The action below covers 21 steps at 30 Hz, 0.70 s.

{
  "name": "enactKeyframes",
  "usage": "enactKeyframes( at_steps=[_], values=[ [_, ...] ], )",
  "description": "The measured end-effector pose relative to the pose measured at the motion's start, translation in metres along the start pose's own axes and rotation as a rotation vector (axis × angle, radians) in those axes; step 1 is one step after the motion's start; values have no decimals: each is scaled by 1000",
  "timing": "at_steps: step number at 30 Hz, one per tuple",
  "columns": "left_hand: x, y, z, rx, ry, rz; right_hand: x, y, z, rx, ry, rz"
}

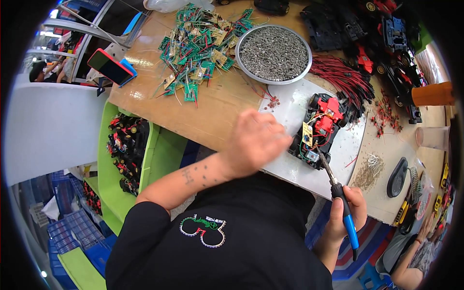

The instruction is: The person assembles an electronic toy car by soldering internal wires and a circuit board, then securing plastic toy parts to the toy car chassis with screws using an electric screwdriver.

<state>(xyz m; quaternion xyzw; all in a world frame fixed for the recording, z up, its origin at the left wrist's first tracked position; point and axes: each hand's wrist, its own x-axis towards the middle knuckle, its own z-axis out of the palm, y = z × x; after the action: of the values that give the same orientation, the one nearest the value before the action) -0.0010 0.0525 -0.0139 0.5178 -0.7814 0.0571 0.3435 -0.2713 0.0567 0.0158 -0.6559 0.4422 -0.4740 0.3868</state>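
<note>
- Blue-handled soldering iron (344, 209) sits clamped in the right hand (344, 212), fingers wrapped round the grip, tip angled up and left onto the near end of the toy car chassis (320, 129).
- The chassis, black with red parts and a small yellow circuit board, lies on a white work mat (290, 166) just right of centre, beyond the iron.
- The left hand (256, 140) hovers at the chassis's left side, blurred and loosely curled; I cannot tell whether it grips anything or touches the car.
- My read: a solder joint on the chassis wiring is in hand, tip right at the near-end wires.
- The next move, I'd judge, calls for a steady tip and the left hand pinning the chassis so it doesn't slide.
- Farther off: a round metal tray of small grey parts (274, 53), and left of it a heap of green circuit boards (198, 48).
- Red-and-black wire bundles (340, 77) lie just beyond the chassis.
</note>
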Motion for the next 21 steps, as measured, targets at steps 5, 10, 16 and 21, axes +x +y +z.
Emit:
enactKeyframes(
  at_steps=[5,10,16,21],
  values=[
    [4,-67,-25,351,-28,-145,3,-3,3,-37,-13,21],
    [15,-99,-16,475,-7,-191,5,-4,7,-23,-29,14],
    [15,-84,-15,513,1,-160,4,-7,0,-30,-23,34],
    [14,-20,-26,312,5,-176,9,-5,-1,-4,13,57]
  ],
)
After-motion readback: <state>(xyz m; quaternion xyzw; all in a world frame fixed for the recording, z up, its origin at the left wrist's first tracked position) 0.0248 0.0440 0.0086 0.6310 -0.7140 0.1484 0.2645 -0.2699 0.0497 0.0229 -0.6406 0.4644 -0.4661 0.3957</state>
